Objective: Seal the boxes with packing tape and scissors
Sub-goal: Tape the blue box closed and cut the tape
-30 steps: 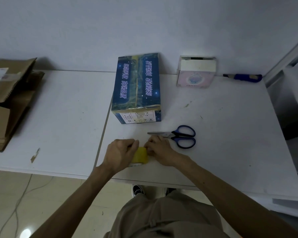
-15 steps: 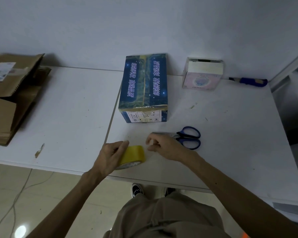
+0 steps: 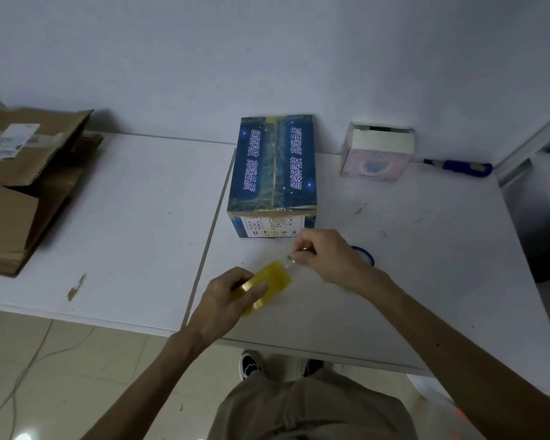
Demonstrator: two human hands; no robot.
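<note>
My left hand [image 3: 226,296] grips a yellowish roll of packing tape [image 3: 272,282] just above the white table's front part. My right hand [image 3: 326,257] pinches the free end of the tape [image 3: 291,262], pulled a short way off the roll toward the blue box [image 3: 275,173]. That box stands behind my hands, its top seam and near edge bearing tape. The blue-handled scissors [image 3: 367,254] lie on the table behind my right hand, which hides all but one handle loop.
A small pink and white box [image 3: 377,157] stands at the back by the wall, with a blue-handled tool [image 3: 461,166] to its right. Brown cardboard boxes [image 3: 23,185] are piled on the table's left end. A seam [image 3: 210,230] splits the white table.
My hands lifted off the table and moved apart. The left hand turned the roll; the right hand drew the tape end up and toward the blue box, now covering most of the scissors.
</note>
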